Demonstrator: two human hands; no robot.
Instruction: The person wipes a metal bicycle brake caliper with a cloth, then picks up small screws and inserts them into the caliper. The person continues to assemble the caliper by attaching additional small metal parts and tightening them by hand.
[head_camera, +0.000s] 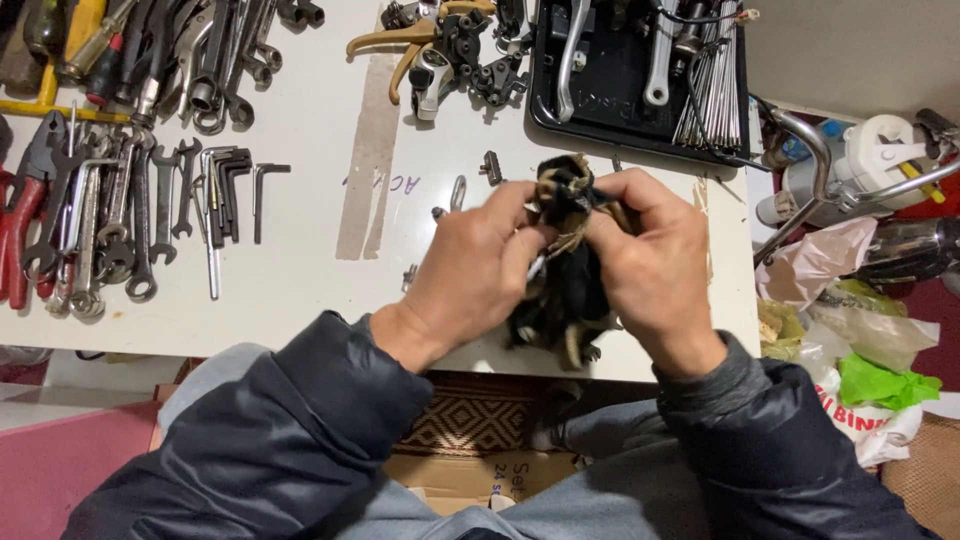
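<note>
- Two hands meet over the near edge of the white bench (300, 290); I see my left hand (470, 275) and right hand (655, 265) both clamped on a black bundle tied with tan cord (570, 250).
- Left fingers pinch the bundle's left side near the cord knot; right fingers wrap its right side, thumb on top. Neither hand is spread.
- The bundle hangs between the palms, raised off the bench, its lower end dangling just past the front edge.
- Open room: a bare strip of bench lies left of my left hand, between it and the hex keys (235, 190), and runs to the near edge.
- Farther left, a crowded row of spanners (120, 230) and red-handled pliers (20, 215) fills the bench to its left edge.
- Behind the hands, a black tray (610, 85) with levers and a sheaf of spokes (712, 85) sits close, leaving only a narrow gap with a few small metal fittings (490, 167).
- Brake levers with tan handles (415, 40) lie at the far edge, well apart from the hands.
- Right of the bench edge, plastic bags (860, 340) and a chrome handlebar (810, 170) crowd the side, so there is little clearance there.
</note>
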